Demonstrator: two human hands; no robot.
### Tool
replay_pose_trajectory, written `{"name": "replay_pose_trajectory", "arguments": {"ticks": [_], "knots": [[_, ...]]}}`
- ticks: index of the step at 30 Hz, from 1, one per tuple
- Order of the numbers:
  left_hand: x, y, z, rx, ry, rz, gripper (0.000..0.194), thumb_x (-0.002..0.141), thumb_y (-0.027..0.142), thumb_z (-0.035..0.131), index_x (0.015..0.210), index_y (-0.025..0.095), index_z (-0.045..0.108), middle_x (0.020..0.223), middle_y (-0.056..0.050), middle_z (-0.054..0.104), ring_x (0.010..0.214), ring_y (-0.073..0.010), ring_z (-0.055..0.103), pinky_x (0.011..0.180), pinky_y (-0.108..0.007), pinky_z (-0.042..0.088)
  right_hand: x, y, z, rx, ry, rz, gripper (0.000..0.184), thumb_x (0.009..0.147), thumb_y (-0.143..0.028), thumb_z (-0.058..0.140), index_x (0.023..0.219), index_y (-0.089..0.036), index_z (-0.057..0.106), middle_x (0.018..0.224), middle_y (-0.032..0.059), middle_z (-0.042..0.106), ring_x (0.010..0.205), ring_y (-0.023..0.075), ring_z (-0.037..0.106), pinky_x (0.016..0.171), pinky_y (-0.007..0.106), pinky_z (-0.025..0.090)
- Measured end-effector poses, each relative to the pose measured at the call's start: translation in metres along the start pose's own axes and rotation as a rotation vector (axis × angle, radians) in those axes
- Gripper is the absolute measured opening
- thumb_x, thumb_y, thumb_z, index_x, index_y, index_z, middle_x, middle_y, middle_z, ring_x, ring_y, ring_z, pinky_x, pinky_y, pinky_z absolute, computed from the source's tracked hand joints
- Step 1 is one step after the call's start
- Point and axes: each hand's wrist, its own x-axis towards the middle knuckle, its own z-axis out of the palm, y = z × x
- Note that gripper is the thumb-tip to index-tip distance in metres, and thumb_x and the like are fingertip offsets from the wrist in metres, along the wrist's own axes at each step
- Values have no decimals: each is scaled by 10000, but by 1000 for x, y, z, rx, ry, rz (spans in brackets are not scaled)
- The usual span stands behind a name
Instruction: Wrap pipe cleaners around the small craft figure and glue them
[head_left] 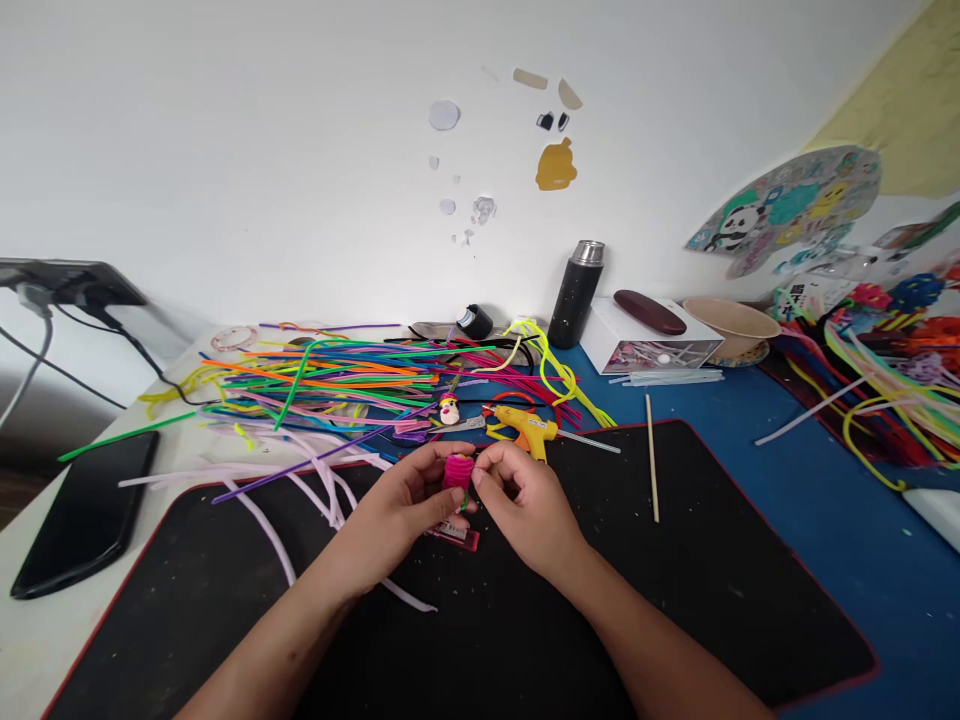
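Between the fingers of my left hand is a small magenta coil of pipe cleaner, with a bit of green at its lower end. My right hand is beside it, thumb and forefinger pinched together at the coil's right edge. Whatever that pinch may hold is too small to make out. Under the hands, a red-edged flat piece with a label lies on the black mat. Just beyond them stand a small figure with a white face and pink hat and a yellow glue gun.
Many coloured pipe cleaners spread across the back left. A thin wooden stick lies on the mat's right. Behind are a black thermos, a white box and a beige bowl. A black phone lies at left.
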Motion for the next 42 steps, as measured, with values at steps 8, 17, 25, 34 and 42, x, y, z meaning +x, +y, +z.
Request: {"name": "replay_pose_trajectory", "arguments": {"ticks": [8,17,25,34,42], "knots": [[2,-4,-6,-78,49,24,432,801,240,898,1214,207,778,1136,-102,776,855,-201,706,716,-299,619,3,0,-5,59,76,-3,151,929,-305,620,805,-241,563,610,-76,400,539,134,383,524,276,284],[1,3,-5,-262,80,-42,483,759,191,910,1233,225,822,957,-60,766,769,-182,731,656,-252,591,1,1,-5,120,4,37,391,996,-439,577,694,-247,420,622,-73,329,550,125,300,532,290,250],[-1,3,-7,-268,14,-66,474,796,186,884,1265,194,812,951,-88,790,770,-204,766,670,-265,628,5,1,-3,139,-7,82,134,935,-341,674,985,-218,655,707,-46,528,640,153,498,603,289,388],[0,6,-5,-276,22,-88,388,850,214,854,1231,155,814,961,-118,818,766,-228,796,700,-294,662,2,5,-5,344,-93,93,386,1027,-475,624,1330,-244,692,742,-16,568,623,145,497,531,266,349],[-2,5,-5,-247,-30,-146,461,838,312,887,1255,138,792,751,-100,790,634,-197,754,574,-234,580,0,-2,-7,328,-158,58,410,966,-564,727,1173,-212,758,678,-51,470,612,139,465,594,287,399]]}}
